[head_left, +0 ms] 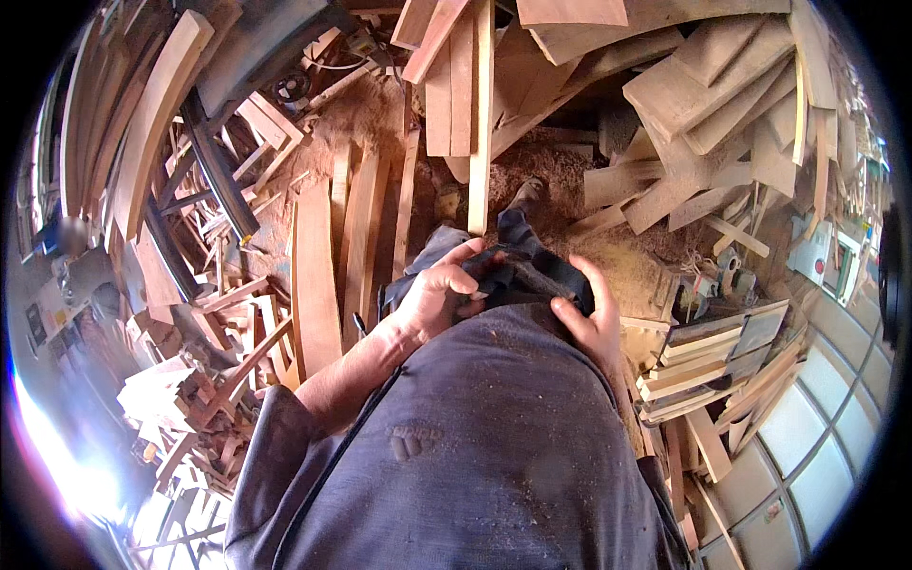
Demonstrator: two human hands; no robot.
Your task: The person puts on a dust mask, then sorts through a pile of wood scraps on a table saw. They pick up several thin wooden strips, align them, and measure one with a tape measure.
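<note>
My left hand [439, 293] is at my waist, its fingers curled in front of dark cloth. Whatever lies between those fingertips is too small to make out. On the other side of my belly, my right hand [594, 321] has its thumb and forefinger spread apart, beside the hem of my dark, sawdust-specked shirt [503, 418]. Dark trousers [551, 271] show between the two hands, with one shoe [529, 192] beyond them. A long, pale wood strip [482, 123] reaches from the far side to just beyond my waist.
Curved boards [157, 123] lean at the far left, above a heap of offcuts [185, 399]. Upright planks [316, 275] stand left of my legs. Wide slabs [712, 76] are piled at the far right. Stacked wood strips [698, 366] lie near my right arm. Sawdust [356, 114] covers the floor.
</note>
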